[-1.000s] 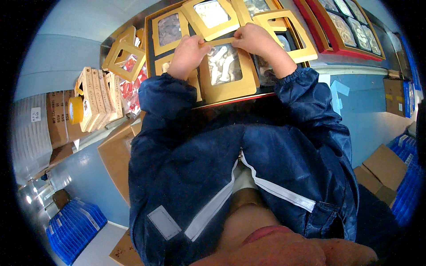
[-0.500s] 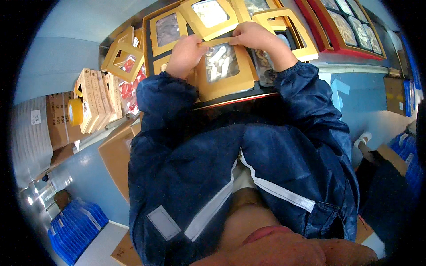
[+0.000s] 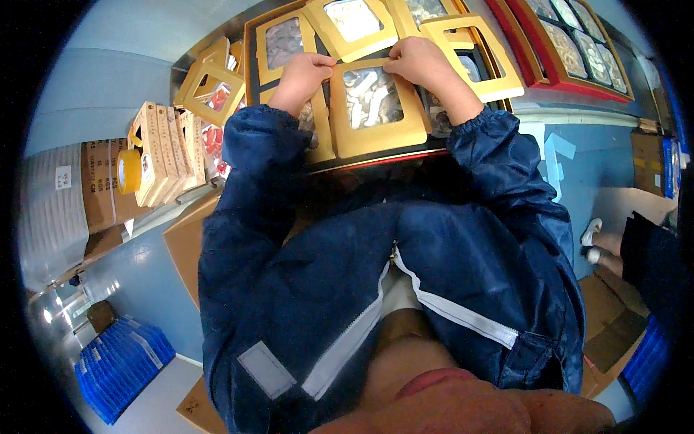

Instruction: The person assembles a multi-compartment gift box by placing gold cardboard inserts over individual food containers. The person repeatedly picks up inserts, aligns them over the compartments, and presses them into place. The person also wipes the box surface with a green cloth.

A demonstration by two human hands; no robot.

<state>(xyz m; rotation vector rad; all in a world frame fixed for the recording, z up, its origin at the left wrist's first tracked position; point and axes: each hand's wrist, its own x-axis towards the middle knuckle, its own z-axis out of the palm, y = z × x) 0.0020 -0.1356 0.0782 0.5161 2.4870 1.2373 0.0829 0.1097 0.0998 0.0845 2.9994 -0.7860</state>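
Both my hands are at the far edge of a gold cardboard box (image 3: 345,136) with a clear window over pale dried pieces. The fingers of my left hand (image 3: 300,81) are pinched at its far left corner. At the far right part of the edge, my right hand (image 3: 425,66) has its thumb and fingers closed on the card. This box lies in a large dark-lined case (image 3: 376,163). Similar windowed boxes surround it: one with dark contents (image 3: 264,50), one with whitish pieces (image 3: 361,48), and another partly under my left forearm (image 3: 324,141).
A loose gold frame (image 3: 499,90) leans at the case's right side. Further right stands a red-edged case of filled boxes (image 3: 589,85). To the left are stacked cartons (image 3: 155,155), yellow tape (image 3: 129,171) and red packets (image 3: 212,141). Another person (image 3: 654,253) is at the far right.
The gold box in my hands has turned straighter, and more of the box on its left now shows. My hands stay at its far edge. At the right, the other person has shifted.
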